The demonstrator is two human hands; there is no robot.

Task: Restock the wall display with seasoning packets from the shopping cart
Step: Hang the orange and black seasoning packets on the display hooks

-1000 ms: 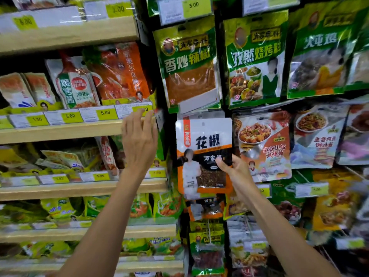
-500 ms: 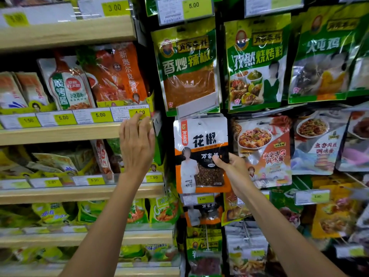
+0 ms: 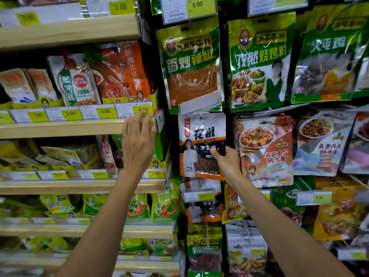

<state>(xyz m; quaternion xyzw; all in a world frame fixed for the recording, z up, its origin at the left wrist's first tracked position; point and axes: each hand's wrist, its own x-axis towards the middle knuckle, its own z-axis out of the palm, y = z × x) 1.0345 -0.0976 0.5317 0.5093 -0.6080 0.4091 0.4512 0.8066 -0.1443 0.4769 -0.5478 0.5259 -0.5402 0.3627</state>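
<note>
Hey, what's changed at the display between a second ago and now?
Very little. The right hand has eased the black-and-orange peppercorn packet slightly up toward the green chili packet. The left hand has drawn its spread fingers together against the shelf's price rail. The right hand's grip on the packet's edge and the other hanging packets are as before.

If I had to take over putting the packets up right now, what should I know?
Left hand: open, resting against the wooden shelf edge.
Right hand: pinches the right side of the white, black and orange peppercorn packet, held up under the green chilli packet.
Done: packet is at its spot; hooked or not, cannot tell.
Left: hang it, let go, fetch more. Cart not in view.
</note>
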